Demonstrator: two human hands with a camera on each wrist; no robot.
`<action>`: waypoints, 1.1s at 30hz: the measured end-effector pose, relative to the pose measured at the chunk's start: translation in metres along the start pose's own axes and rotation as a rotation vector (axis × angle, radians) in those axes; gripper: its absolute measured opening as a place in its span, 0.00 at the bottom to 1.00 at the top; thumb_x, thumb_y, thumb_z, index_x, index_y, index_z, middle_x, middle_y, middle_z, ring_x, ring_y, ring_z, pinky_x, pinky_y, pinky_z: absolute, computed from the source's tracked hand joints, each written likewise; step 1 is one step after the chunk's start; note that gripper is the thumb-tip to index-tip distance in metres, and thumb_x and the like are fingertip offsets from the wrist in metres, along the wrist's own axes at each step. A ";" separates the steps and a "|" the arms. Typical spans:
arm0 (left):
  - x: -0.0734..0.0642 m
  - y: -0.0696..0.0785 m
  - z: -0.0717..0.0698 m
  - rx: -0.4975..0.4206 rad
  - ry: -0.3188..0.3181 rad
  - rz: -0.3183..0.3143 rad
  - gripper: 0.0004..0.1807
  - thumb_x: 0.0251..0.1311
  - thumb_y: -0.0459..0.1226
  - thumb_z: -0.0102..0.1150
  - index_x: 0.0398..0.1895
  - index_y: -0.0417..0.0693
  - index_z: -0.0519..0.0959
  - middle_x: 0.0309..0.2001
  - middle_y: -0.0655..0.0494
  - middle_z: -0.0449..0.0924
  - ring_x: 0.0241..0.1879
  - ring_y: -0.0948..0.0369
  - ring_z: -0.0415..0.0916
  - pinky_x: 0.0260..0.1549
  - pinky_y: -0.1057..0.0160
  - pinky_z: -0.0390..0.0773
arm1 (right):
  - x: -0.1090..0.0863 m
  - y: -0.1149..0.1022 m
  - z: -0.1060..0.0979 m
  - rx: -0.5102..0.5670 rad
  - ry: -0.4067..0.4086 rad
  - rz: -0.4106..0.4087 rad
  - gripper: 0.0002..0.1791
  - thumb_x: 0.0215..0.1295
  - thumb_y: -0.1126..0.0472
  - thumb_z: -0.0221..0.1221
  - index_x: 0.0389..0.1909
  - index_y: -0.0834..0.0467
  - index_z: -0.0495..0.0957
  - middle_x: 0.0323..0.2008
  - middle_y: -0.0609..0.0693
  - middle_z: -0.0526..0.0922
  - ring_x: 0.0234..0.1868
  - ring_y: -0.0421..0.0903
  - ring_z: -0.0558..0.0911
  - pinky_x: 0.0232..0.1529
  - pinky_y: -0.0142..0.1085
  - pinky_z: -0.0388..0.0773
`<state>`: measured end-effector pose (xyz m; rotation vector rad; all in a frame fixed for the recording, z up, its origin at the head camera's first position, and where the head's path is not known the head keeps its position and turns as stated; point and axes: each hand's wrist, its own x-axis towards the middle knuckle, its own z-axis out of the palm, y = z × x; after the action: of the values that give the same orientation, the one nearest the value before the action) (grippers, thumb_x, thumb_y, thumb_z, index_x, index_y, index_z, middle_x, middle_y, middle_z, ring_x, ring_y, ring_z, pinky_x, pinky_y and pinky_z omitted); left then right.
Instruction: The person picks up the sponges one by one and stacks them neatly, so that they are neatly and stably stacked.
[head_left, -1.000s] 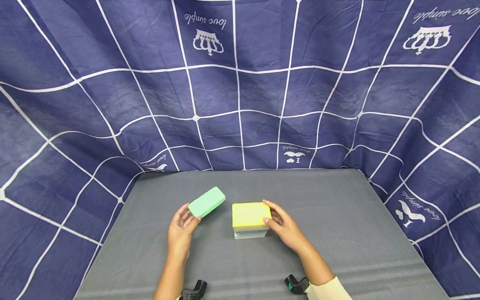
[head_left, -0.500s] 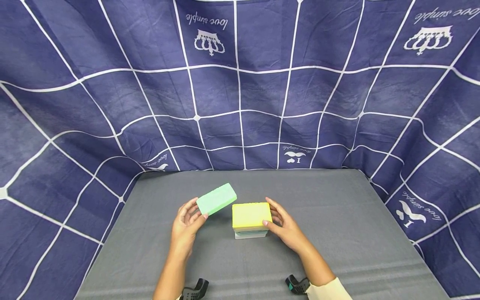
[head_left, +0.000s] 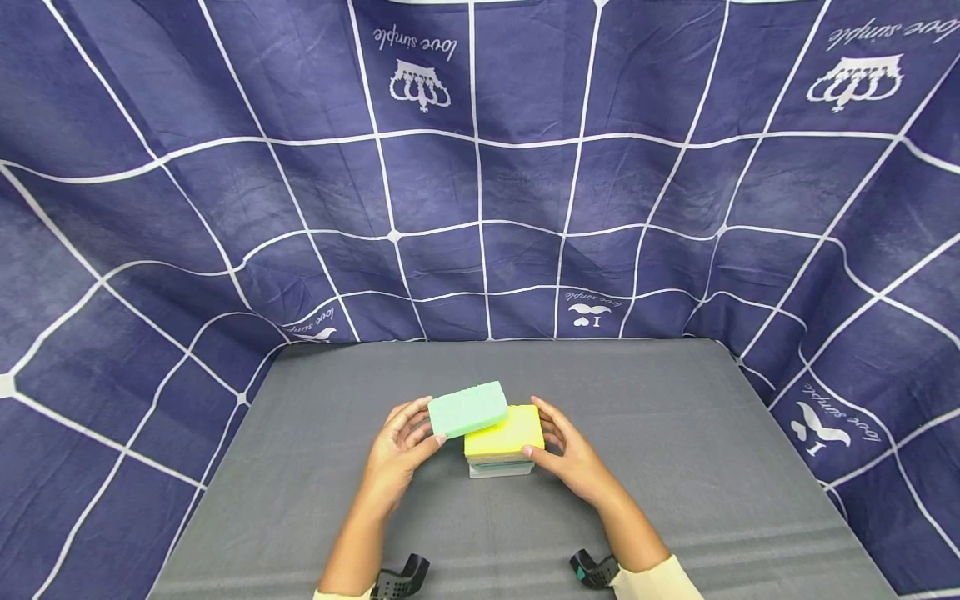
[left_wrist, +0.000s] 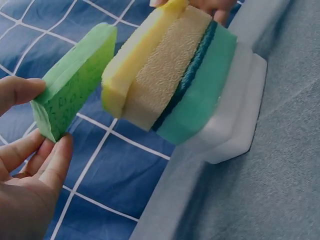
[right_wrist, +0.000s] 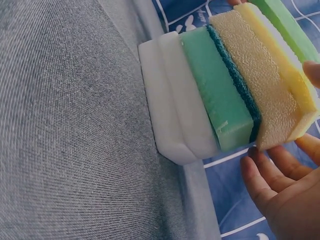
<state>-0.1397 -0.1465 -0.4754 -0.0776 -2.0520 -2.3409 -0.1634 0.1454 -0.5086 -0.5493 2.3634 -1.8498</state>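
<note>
My left hand [head_left: 399, 454] pinches a light green sponge [head_left: 467, 410] by its left end, thumb in front and fingers behind. That sponge is slightly tilted and overlaps the yellow sponge in the head view; the left wrist view shows a gap between them. The yellow sponge [head_left: 512, 435] tops an upright stack. Below it lie a tan sponge [right_wrist: 252, 70], a green sponge [right_wrist: 215, 90] with a dark teal scouring layer, and white blocks [right_wrist: 172, 100] at the bottom. My right hand [head_left: 572, 454] holds the yellow sponge's right end between thumb and fingers.
The stack stands on a grey cloth-covered table [head_left: 660, 433]. A navy cloth [head_left: 525, 183] with white grid lines hangs behind the table and along both sides. Black straps with devices, such as the left wrist device [head_left: 401, 577], sit on both wrists.
My left hand has carried the light green sponge rightward, from beside the stack to above the yellow sponge's left part, turning it more level. The right hand and stack have hardly moved.
</note>
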 end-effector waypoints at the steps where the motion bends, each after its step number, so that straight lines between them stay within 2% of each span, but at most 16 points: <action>1: 0.000 -0.001 0.001 0.004 -0.015 0.001 0.35 0.55 0.21 0.66 0.68 0.41 0.70 0.65 0.47 0.64 0.58 0.58 0.77 0.51 0.70 0.82 | 0.000 0.000 0.000 -0.001 0.001 -0.001 0.45 0.62 0.57 0.70 0.77 0.44 0.58 0.72 0.55 0.70 0.70 0.54 0.71 0.65 0.28 0.72; 8: 0.001 -0.008 0.009 0.053 -0.087 0.009 0.34 0.56 0.24 0.68 0.68 0.42 0.71 0.66 0.48 0.65 0.61 0.53 0.75 0.55 0.68 0.80 | 0.001 0.001 0.001 0.005 0.006 -0.014 0.45 0.62 0.59 0.70 0.77 0.50 0.59 0.72 0.57 0.69 0.70 0.52 0.72 0.64 0.27 0.72; 12: 0.002 -0.009 0.014 0.099 -0.101 0.013 0.35 0.55 0.26 0.69 0.68 0.43 0.72 0.66 0.48 0.66 0.64 0.50 0.73 0.61 0.63 0.77 | 0.001 0.001 0.001 0.012 0.004 -0.015 0.45 0.62 0.60 0.70 0.77 0.50 0.59 0.71 0.58 0.69 0.70 0.55 0.71 0.64 0.27 0.72; 16: 0.003 -0.012 0.017 0.148 -0.096 0.023 0.34 0.54 0.26 0.71 0.67 0.47 0.74 0.65 0.49 0.69 0.65 0.52 0.71 0.64 0.57 0.75 | 0.001 0.002 0.001 0.012 0.000 -0.033 0.45 0.63 0.60 0.69 0.77 0.52 0.58 0.72 0.59 0.69 0.71 0.57 0.70 0.64 0.27 0.72; 23: 0.004 -0.016 0.021 0.181 -0.093 0.051 0.34 0.54 0.27 0.71 0.67 0.49 0.75 0.65 0.49 0.71 0.64 0.53 0.71 0.61 0.63 0.76 | 0.001 0.001 0.001 0.021 -0.002 -0.038 0.45 0.62 0.61 0.70 0.78 0.55 0.58 0.73 0.60 0.68 0.71 0.58 0.70 0.64 0.27 0.73; 33: 0.006 -0.016 0.026 0.210 -0.097 0.062 0.34 0.54 0.28 0.71 0.67 0.49 0.76 0.65 0.49 0.73 0.66 0.50 0.71 0.61 0.62 0.77 | 0.001 0.003 0.002 -0.008 0.015 -0.006 0.45 0.62 0.59 0.70 0.78 0.53 0.58 0.70 0.58 0.72 0.68 0.55 0.72 0.63 0.30 0.74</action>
<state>-0.1457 -0.1182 -0.4878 -0.2497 -2.2905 -2.1123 -0.1646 0.1436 -0.5114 -0.5460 2.3822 -1.8538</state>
